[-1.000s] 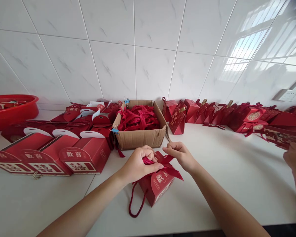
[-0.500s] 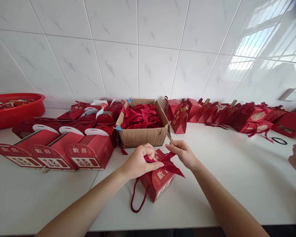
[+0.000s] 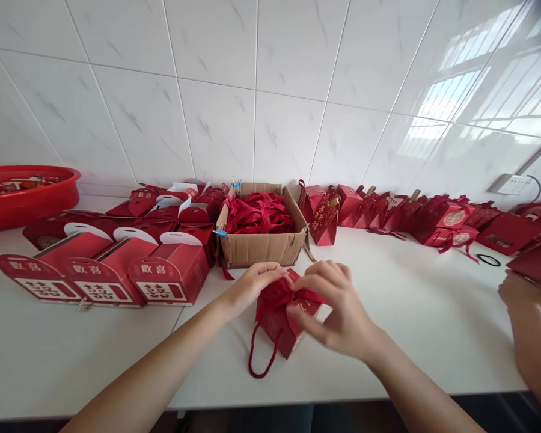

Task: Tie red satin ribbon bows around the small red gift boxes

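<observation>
Touching red ribbon [image 3: 275, 296] with bunched left hand [image 3: 262, 281], cannot tell its hold; curving half-open, unclasped right hand [image 3: 336, 310] over red box [image 3: 291, 338], just right of left hand.

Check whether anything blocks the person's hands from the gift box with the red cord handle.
Nothing visible does: the left hand and right hand are both at the ribbon on the gift box. The cardboard box stands beyond it, not in between.
</observation>
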`<state>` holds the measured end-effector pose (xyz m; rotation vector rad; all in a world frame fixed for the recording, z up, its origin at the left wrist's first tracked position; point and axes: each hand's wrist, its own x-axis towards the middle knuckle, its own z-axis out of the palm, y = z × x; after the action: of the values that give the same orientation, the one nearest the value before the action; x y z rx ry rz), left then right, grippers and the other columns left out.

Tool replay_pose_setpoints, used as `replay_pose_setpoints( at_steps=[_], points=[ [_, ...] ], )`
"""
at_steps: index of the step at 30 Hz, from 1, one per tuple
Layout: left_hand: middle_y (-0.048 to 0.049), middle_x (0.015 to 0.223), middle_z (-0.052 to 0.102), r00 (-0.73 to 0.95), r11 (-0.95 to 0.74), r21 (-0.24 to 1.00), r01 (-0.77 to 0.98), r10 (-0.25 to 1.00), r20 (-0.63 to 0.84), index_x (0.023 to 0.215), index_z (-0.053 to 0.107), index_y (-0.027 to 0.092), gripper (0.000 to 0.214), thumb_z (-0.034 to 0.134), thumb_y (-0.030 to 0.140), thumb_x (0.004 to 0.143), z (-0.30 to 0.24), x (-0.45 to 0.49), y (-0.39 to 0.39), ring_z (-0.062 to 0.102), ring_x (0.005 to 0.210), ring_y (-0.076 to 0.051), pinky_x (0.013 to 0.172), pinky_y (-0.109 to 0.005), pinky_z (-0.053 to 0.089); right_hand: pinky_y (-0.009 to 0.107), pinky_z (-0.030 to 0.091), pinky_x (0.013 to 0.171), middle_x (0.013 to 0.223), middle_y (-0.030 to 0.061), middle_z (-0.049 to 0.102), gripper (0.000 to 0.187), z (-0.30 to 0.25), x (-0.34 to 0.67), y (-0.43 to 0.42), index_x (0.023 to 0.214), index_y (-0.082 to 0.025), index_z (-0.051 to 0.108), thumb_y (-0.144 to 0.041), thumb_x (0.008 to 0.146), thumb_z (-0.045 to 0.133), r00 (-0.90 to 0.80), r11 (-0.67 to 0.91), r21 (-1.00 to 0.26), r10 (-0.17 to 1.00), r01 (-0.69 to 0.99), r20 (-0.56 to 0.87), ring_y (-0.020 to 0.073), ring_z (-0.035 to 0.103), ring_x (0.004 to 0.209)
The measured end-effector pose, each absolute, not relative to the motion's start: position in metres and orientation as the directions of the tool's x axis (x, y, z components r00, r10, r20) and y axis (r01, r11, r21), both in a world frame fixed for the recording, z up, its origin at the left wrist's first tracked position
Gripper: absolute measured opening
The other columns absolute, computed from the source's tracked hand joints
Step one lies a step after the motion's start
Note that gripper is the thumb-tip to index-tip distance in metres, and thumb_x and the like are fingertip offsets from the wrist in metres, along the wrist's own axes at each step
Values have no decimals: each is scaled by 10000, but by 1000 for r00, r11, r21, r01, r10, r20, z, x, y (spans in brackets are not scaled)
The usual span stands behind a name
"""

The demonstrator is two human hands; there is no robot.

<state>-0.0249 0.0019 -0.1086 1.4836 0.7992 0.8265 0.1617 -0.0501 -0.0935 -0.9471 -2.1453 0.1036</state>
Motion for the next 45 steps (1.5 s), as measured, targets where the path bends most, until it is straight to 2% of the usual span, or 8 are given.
replay_pose_setpoints(
  at_steps=[2, 6, 10, 14, 26, 33, 40, 45],
  points=[
    [-27, 815, 676, 499, -83, 996, 15, 865, 64, 685, 603, 171, 242, 531, 359, 820, -108, -24, 1, 624, 842, -192, 768, -299, 468, 399, 331, 808, 965, 65, 599, 237, -100, 145, -63, 987, -220, 620, -313, 771, 652, -505, 727, -241, 638, 643, 581, 224, 507, 878],
    [-22, 818, 664, 459, -136, 990, 29, 882, 108, 594, 498, 177, 209, 618, 267, 740, -107, -22, -3, 594, 929, -207, 834, -317, 447, 374, 324, 746, 941, 67, 620, 90, -124, 122, -67, 868, -195, 640, -183, 795, 587, -432, 642, -125, 634, 756, 641, 220, 500, 837],
    [-21, 772, 648, 413, -202, 975, 92, 899, 147, 628, 509, 177, 236, 695, 299, 707, -109, -19, -5, 594, 903, -215, 835, -341, 450, 343, 313, 702, 805, 27, 625, 100, -131, 126, -68, 823, -220, 656, -159, 822, 577, -308, 676, -221, 569, 703, 762, 170, 499, 737],
    [-39, 836, 677, 419, -279, 946, 165, 888, 189, 687, 554, 172, 221, 721, 317, 702, -112, -17, -5, 610, 913, -216, 819, -335, 466, 340, 330, 720, 812, 28, 627, 104, -126, 146, -74, 862, -220, 661, -153, 827, 590, -290, 708, -259, 555, 657, 780, 151, 509, 719],
    [-52, 845, 680, 350, -359, 898, 253, 900, 261, 689, 615, 170, 199, 705, 344, 726, -119, -11, -7, 624, 909, -218, 833, -333, 469, 349, 311, 710, 782, 15, 646, 241, -139, 174, -74, 942, -231, 645, -44, 824, 548, -453, 778, -90, 450, 622, 770, 149, 520, 729],
    [-54, 905, 681, 325, -368, 884, 288, 906, 271, 714, 640, 176, 188, 690, 356, 739, -120, -10, -9, 619, 953, -224, 861, -346, 468, 347, 306, 709, 753, 1, 657, 237, -139, 175, -75, 931, -216, 632, -36, 831, 517, -500, 806, -40, 405, 591, 766, 141, 545, 746],
    [-45, 849, 678, 371, -393, 867, 306, 888, 272, 703, 614, 179, 185, 675, 348, 747, -117, -13, -6, 622, 895, -218, 832, -340, 463, 331, 322, 689, 767, 12, 620, 205, -140, 174, -76, 927, -232, 650, -72, 838, 558, -455, 789, -124, 466, 602, 759, 138, 520, 727],
    [-11, 820, 654, 387, -401, 886, 232, 874, 295, 697, 462, 197, 243, 631, 345, 789, -113, -15, -6, 602, 860, -186, 827, -324, 451, 348, 347, 698, 856, 42, 610, 268, -138, 178, -80, 988, -222, 636, -51, 799, 553, -483, 821, -174, 475, 544, 735, 168, 531, 775]
  ],
)
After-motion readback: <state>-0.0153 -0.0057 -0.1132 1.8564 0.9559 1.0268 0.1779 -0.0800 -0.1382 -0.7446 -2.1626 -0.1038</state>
